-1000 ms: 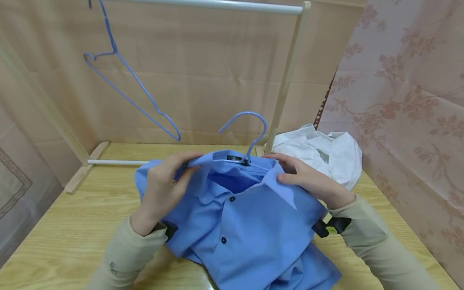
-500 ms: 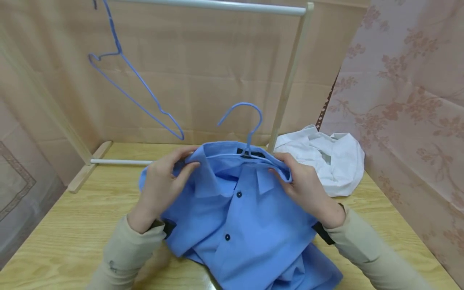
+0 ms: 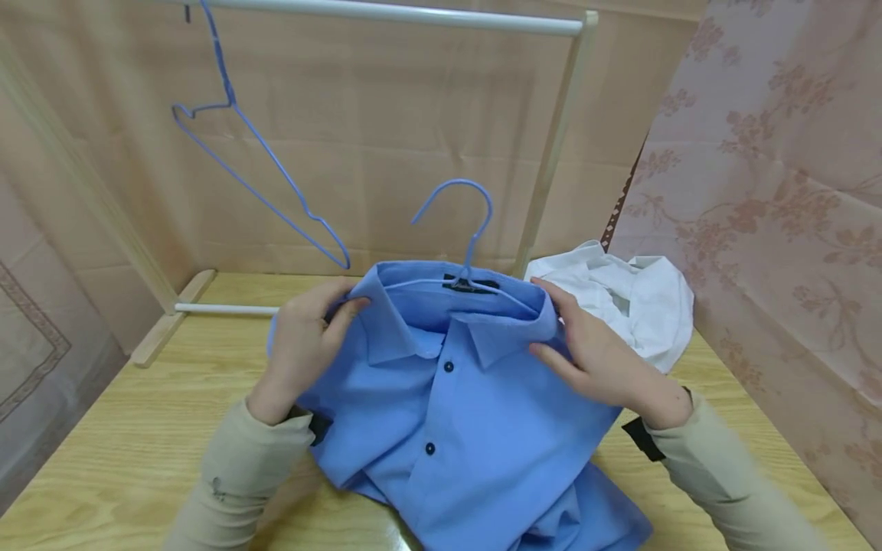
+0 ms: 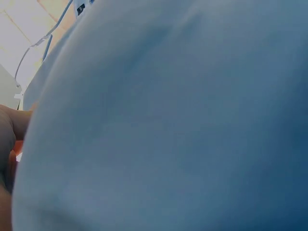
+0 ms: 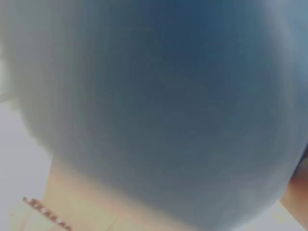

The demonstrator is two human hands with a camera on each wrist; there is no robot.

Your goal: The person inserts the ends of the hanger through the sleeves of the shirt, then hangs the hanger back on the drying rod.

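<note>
A blue button-up shirt (image 3: 496, 413) with dark buttons is held up over the table in the head view. Inside its collar sits a blue wire hanger (image 3: 471, 249), its hook rising above the black label. My left hand (image 3: 299, 344) pinches the shirt beside the collar's left side, thumb in front. On the other side, my right hand (image 3: 606, 356) holds the shirt by the collar, thumb in front and fingers partly hidden behind the fabric. Shirt cloth (image 4: 163, 120) fills most of the left wrist view, and blurred blue cloth (image 5: 168, 106) covers most of the right wrist view.
A second blue wire hanger (image 3: 258, 138) hangs at the left from the rack's top rail (image 3: 413, 14). Crumpled white cloth (image 3: 620, 298) lies at the back right, beside the rack's right post (image 3: 554, 145). Everything stands on a wooden table (image 3: 138, 428).
The right hand has shifted its hold along the collar's right side. The collar has spread wider and risen slightly. The hanger's hook has moved up and a little left.
</note>
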